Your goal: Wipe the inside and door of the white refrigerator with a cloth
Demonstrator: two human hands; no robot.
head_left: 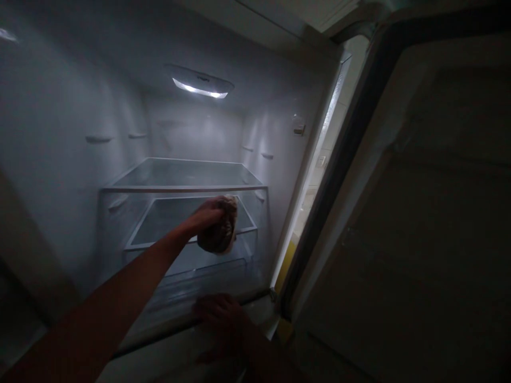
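Observation:
My left hand [211, 214] reaches into a lit refrigerator, its fingers closed round a bunched cloth [225, 229], dark with a pale edge. The cloth hangs at the front right of the lower glass shelf [163, 221], below the front edge of the upper glass shelf [191, 173]. Whether the cloth touches the lower shelf I cannot tell. In deep shadow, my right hand [219, 314] lies at the refrigerator's front bottom edge, fingers stretched out and apart, with nothing visible in them.
A lamp [202, 91] glows in the refrigerator's ceiling. Small shelf supports [99, 139] stick out from the side walls. Under the lower shelf is a clear drawer [199, 276]. The open door [419, 213] fills the right side, its dark seal [339, 165] along the edge.

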